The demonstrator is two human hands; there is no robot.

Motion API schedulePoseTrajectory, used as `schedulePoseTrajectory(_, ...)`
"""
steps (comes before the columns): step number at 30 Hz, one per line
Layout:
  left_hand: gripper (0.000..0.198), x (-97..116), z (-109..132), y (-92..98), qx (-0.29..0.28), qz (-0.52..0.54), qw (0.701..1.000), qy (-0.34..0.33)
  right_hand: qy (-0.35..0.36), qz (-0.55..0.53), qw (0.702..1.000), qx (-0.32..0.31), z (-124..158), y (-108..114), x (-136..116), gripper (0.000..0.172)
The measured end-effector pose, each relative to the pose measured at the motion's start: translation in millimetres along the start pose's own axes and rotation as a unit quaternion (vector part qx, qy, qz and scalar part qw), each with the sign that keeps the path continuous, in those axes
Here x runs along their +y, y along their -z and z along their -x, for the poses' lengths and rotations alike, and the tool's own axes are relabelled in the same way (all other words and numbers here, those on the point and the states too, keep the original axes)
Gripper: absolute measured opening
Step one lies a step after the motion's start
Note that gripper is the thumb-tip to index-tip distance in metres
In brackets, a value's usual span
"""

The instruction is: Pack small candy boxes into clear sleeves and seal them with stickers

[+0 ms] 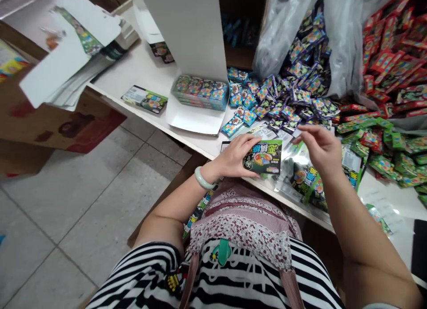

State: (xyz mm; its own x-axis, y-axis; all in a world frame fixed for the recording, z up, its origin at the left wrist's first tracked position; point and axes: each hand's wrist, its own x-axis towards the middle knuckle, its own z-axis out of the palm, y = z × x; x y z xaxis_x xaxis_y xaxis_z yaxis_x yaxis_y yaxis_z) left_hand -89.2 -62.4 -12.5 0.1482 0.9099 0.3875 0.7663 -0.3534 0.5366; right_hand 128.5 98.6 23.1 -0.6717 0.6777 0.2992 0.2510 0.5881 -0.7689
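My left hand (237, 156), with a pale bangle at its wrist, grips a flat black-and-green printed packet (267, 157) by its left side, near the table's front edge. To the right, my right hand (323, 149) hovers with fingers loosely bent and apart; nothing shows between them. Beneath it lie several similar black-and-green packets (305, 180) in shiny clear plastic. Behind my hands spreads a heap of small purple candy-like packs (283, 97), with blue packs (236, 93) at its left.
An open white box (196, 122) holds rows of small packs (202, 88) in clear wrap. Another printed packet (145, 99) lies left of it. Red packs (396, 68) and green packs (403, 155) are piled at right. Folded white cartons (66, 73) overhang the table's left end.
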Motion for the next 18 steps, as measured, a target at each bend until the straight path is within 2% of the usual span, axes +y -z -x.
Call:
schedulePoseTrajectory(1, 0.109, 3, 5, 6.8, -0.002, -0.001, 1.0, -0.014, -0.009, 0.004, 1.0, 0.015, -15, -11, 5, 0.03)
schedulePoseTrajectory(2, 0.109, 6, 9, 12.8, -0.006, 0.001, 1.0, -0.027, -0.004, 0.024, 1.0, -0.002, -30, -25, 8, 0.028)
schedulePoseTrajectory(5, 0.111, 12, 22, 22.9, -0.025, 0.007, 0.999, -0.036, 0.07, 0.144, 0.982, -0.103, -78, -77, 10, 0.028)
schedulePoseTrajectory(8, 0.11, 9, 33, 25.2, -0.025, 0.003, 1.0, -0.008, 0.111, 0.273, 0.951, -0.092, -113, -124, 8, 0.035)
schedulePoseTrajectory(10, 0.11, 5, 40, 26.4, -0.011, 0.0, 1.0, 0.009, 0.112, 0.307, 0.942, -0.074, -128, -144, 11, 0.042)
schedulePoseTrajectory(14, 0.112, -3, 49, 28.3, 0.022, 0.0, 1.0, 0.019, 0.082, 0.324, 0.939, -0.078, -139, -155, 22, 0.048)
schedulePoseTrajectory(18, 0.113, -6, 49, 27.6, 0.02, 0.012, 0.999, 0.026, 0.042, 0.289, 0.955, -0.052, -137, -143, 17, 0.04)
